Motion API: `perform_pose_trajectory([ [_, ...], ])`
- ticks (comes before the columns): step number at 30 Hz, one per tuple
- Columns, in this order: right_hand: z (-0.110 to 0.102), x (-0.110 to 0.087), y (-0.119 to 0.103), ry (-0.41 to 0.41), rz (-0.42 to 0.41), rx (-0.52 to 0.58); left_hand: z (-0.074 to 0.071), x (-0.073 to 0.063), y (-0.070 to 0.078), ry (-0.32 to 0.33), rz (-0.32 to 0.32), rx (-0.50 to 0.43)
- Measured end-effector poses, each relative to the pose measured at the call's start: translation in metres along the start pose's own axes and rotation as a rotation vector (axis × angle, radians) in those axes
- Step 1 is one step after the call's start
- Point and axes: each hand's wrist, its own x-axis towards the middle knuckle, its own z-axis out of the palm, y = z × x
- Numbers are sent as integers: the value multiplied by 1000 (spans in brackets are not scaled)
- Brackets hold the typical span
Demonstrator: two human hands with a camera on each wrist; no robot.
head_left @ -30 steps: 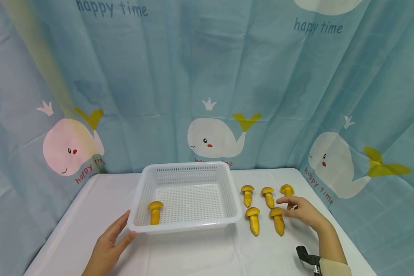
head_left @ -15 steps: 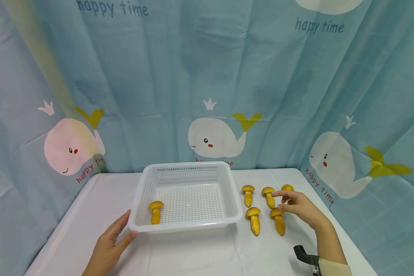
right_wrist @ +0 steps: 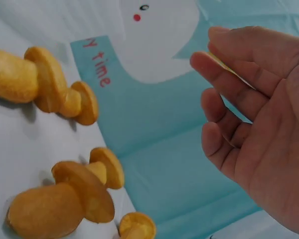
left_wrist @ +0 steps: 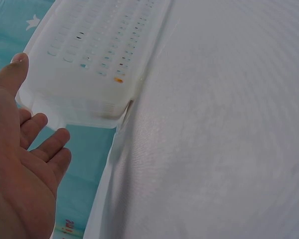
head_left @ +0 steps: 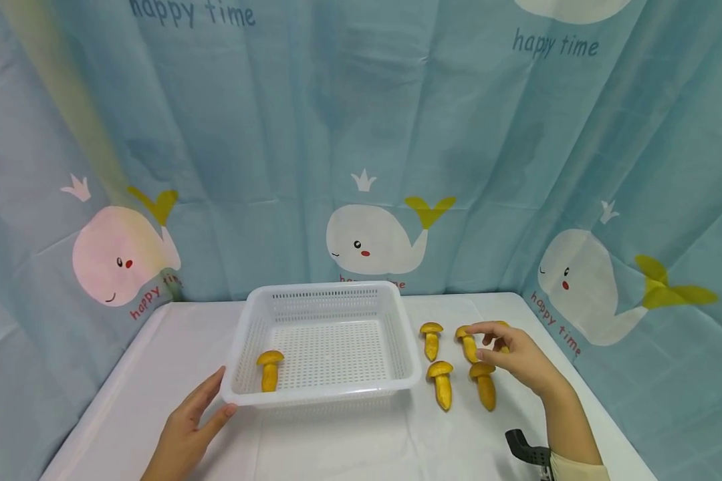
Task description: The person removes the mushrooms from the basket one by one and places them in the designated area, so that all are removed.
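My left hand point(head_left: 183, 431), thumb and fingers spread, is at the left front corner of a white perforated plastic basket point(head_left: 321, 395). In the left wrist view its thumb lies right at the basket's rim. One yellow mushroom point(head_left: 269, 371) stands inside on the left. My right hand point(head_left: 514, 354) hovers among the mushrooms on the right, index finger reaching over the cap of the back middle mushroom point(head_left: 468, 347) and thumb apart from it. Nothing is between its fingers in the right wrist view. Behind this hand, the back right mushroom point(head_left: 503, 323) is mostly hidden.
Left of the back middle one lies another mushroom point(head_left: 431, 342). Two more, a front left mushroom point(head_left: 442, 386) and a front right mushroom point(head_left: 486, 389), lie nearer. A white cloth covers the table point(head_left: 331, 441). Blue whale-print curtains point(head_left: 289, 147) hang around it.
My right hand has moved left and away from me, from beside the front right mushroom to over the back middle one. The left hand and basket stay put.
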Motion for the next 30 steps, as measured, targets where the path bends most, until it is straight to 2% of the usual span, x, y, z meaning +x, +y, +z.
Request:
perform_pose_trajectory([
  [7, 8, -1, -24, 44, -52, -29, 0, -1, -2, 27, 45, -48],
  [12, 19, 3, -37, 51, -100, -21, 2, 0, -1, 22, 21, -34],
  [21, 44, 17, -53, 36, -154, 1, 4, -1, -4, 13, 17, -36],
  [30, 69, 33, -75, -28, -126, 41, 3, 0, -5, 18, 12, -23],
])
